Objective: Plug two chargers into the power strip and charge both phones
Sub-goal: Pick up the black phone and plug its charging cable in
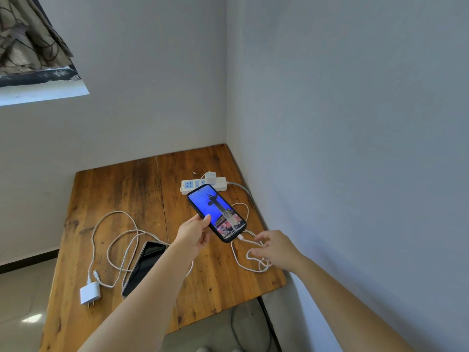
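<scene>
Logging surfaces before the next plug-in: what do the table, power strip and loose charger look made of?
Table: wood, likely varnished; visible grain, plank seam, soft sheen.
Power strip: looks like white moulded plastic, smooth.
Loose charger: glossy white plastic, apparently; metal-looking prongs.

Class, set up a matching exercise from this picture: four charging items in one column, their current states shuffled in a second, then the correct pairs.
1. lit phone
2. dark phone
3. near charger
4. far charger

A. plugged into the power strip
B. lying unplugged on the table
C. held in the left hand
D. lying flat, screen off

Pairs: 1-C, 2-D, 3-B, 4-A
</scene>
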### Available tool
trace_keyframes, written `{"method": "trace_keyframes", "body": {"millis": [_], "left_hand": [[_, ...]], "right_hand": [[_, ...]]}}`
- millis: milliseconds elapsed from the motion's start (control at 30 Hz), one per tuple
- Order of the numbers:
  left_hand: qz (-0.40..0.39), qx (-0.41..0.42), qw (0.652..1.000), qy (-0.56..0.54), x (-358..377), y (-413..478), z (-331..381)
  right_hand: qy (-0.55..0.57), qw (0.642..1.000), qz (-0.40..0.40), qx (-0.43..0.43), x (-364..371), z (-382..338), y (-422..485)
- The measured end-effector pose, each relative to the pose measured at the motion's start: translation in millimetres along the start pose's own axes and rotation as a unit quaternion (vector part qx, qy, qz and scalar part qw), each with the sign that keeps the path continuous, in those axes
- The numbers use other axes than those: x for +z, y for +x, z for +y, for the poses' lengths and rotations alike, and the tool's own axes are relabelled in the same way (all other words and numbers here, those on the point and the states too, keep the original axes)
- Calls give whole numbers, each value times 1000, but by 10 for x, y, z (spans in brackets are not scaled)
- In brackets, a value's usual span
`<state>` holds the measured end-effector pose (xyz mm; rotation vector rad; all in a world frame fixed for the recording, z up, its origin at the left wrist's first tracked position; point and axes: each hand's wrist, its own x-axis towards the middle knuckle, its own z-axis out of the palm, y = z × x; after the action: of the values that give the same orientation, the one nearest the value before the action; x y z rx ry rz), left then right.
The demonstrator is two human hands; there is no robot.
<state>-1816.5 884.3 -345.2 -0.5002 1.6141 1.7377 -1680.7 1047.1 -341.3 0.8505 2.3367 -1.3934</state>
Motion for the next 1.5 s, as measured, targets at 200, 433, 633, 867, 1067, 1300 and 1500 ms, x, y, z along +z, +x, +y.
{"method": "trace_keyframes", "body": {"millis": [200,433,633,867,1067,1300,1500], "left_hand": [[31,26,994,101,-165,458,4],[20,-48,989,135,-58,1130,-547],[41,-100,986,125,-21,1523,-974],[114,-76,968,209,20,1546,-1110],[106,-28,940,324,60,1400,-1089],[163,85,929,321,-415,961,-1011],[294,179,883,319,-1523,460,-1073]], "right_hand": [[-355,934,33,-28,-111,58,316],[-396,918,-3,-5,39,247,787],[-350,935,-52,15,318,536,1061],[-314,945,-89,24,504,676,1126],[-276,953,-119,25,622,644,1147],[-294,948,-118,-37,1000,210,1148],[-317,926,-174,-109,1782,-427,1045]]}}
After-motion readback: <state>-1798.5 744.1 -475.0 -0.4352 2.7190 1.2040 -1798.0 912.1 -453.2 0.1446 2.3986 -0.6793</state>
